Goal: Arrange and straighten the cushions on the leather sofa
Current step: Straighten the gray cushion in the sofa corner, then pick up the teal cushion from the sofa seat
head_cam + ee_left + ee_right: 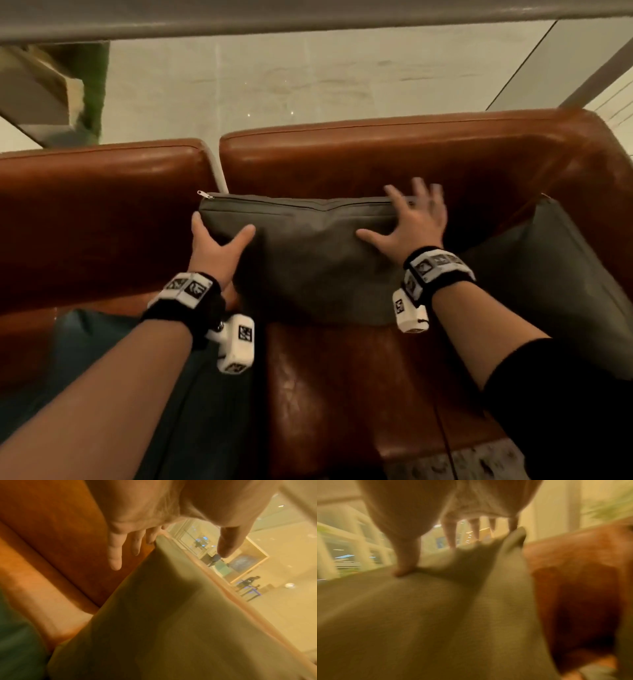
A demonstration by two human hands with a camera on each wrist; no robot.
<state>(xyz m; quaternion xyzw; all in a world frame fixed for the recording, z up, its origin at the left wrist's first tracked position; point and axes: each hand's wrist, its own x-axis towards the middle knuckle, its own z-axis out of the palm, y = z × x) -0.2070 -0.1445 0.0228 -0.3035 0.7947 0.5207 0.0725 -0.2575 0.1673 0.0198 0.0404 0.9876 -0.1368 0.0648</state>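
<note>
A grey-olive cushion (308, 260) stands against the backrest of the brown leather sofa (376, 161), zipper edge up. My left hand (222, 233) straddles its upper left corner, thumb on the front and straight fingers along the side. In the left wrist view the left hand (180, 543) shows straight fingers and a spread thumb over the cushion (154, 615). My right hand (407, 219) lies spread on the upper right of the cushion, fingers blurred. In the right wrist view the right hand (458, 549) presses its thumb into the cushion (419, 615).
A second grey-green cushion (548, 274) leans in the sofa's right corner against the armrest. A teal cushion (85, 329) lies on the left seat under my left forearm. The leather seat (342, 377) shows in front. A glass railing stands behind the sofa.
</note>
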